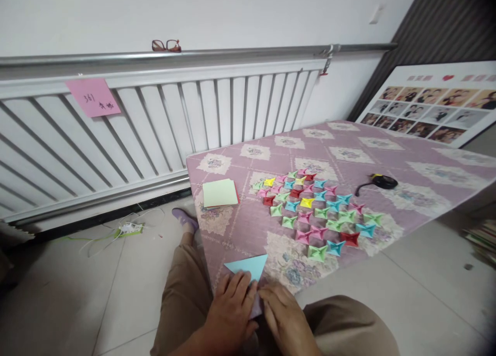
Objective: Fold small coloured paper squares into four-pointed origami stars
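A light blue sheet of paper (251,265), with a pointed, folded outline, lies at the near edge of the table. My left hand (232,305) rests on its lower part, fingers extended and pressing it flat. Beside it on the right, my right hand (283,314) has its fingers bent together at the paper's near side; whether they pinch it is hidden. Farther right stand several rows of small folded paper pieces (307,203) in green, pink, blue, yellow and red. A stack of square paper (220,193), pale green on top, lies at the table's left.
The table (240,232) has a purple floral cloth. A black object with a strap (382,181) lies at its right. Behind are a white radiator (225,105) and a pipe holding glasses (166,46). A power strip (130,229) is on the floor.
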Motion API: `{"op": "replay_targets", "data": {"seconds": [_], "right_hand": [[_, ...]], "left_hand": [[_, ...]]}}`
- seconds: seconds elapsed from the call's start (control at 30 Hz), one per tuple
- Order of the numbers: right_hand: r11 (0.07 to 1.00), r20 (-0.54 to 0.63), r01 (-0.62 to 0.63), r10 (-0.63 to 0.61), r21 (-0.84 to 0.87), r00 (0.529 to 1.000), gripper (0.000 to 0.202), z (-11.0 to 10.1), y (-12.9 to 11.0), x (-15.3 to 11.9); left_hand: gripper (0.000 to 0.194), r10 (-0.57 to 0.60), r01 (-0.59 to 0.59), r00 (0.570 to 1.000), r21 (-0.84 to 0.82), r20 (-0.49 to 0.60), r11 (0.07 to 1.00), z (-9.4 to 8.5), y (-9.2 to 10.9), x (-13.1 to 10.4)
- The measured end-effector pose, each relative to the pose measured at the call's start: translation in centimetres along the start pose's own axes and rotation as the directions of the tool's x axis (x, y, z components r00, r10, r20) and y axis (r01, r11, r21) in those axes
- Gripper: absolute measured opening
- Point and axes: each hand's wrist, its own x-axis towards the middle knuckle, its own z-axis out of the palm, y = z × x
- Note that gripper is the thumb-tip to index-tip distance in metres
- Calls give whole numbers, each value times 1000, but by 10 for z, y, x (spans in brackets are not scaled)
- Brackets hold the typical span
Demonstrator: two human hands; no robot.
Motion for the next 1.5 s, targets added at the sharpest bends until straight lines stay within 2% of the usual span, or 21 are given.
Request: {"op": "replay_targets", "data": {"seconds": [0.1, 0.2, 0.3, 0.43, 0.57, 0.67, 0.8, 0.93, 1.03, 1.17, 1.2, 1.27, 1.33, 1.43, 1.5], "right_hand": [[1000, 32, -24, 24, -10, 999, 31, -3, 0, 13], [1000, 220, 23, -25, 9, 975, 53, -1, -4, 29], [999, 368, 6, -19, 37, 930, 65, 0, -7, 41], [1000, 442, 2, -12, 22, 897, 72, -1, 4, 46], [996, 390, 23, 13, -88, 921, 75, -1, 26, 42], [986, 317, 16, 38, -166, 948, 78, -1, 32, 35], [984, 334, 94, -38, -153, 942, 81, 0, 28, 26], [976, 304, 69, -2, -209, 953, 73, -3, 38, 24], [964, 207, 20, 37, -266, 978, 62, -8, 46, 28], [977, -10, -37, 36, -210, 999, 34, -5, 27, 34], [988, -23, -38, 35, -152, 999, 30, -3, 18, 35], [998, 24, -46, 48, -45, 999, 28, 4, 2, 36], [998, 18, -67, 67, 6, 998, 28, 11, -8, 35], [995, 1, -97, 97, 30, 995, 28, 17, -8, 32], [995, 3, -99, 99, 22, 995, 28, 19, -5, 31]], "left_hand": [[57, 2, 2, 997, 52, -74, 999, 9, 2, -1], [44, 0, 18, 985, 102, -174, 995, 19, 3, 1], [47, -19, 46, 980, 131, -197, 990, 25, 2, 3], [48, -13, 52, 974, 166, -226, 985, 29, 0, 3], [37, -16, 75, 956, 189, -292, 979, 31, 0, 2], [42, -22, 80, 965, 214, -261, 974, 29, 0, 0], [46, 3, 47, 976, 223, -219, 974, 22, -2, -1], [48, 30, 28, 976, 258, -216, 966, 17, -3, -1], [50, 11, 46, 974, 244, -227, 969, 18, -1, -1], [49, -30, 78, 970, 189, -243, 979, 21, 1, 0], [47, -33, 81, 969, 186, -246, 979, 21, 2, 0], [45, -35, 85, 968, 194, -249, 977, 20, 2, 1], [45, -29, 80, 970, 205, -240, 975, 18, 1, 1], [51, -19, 48, 985, 167, -173, 985, 15, -2, -2], [64, -23, 32, 996, 105, -90, 994, 11, -5, -6]]}}
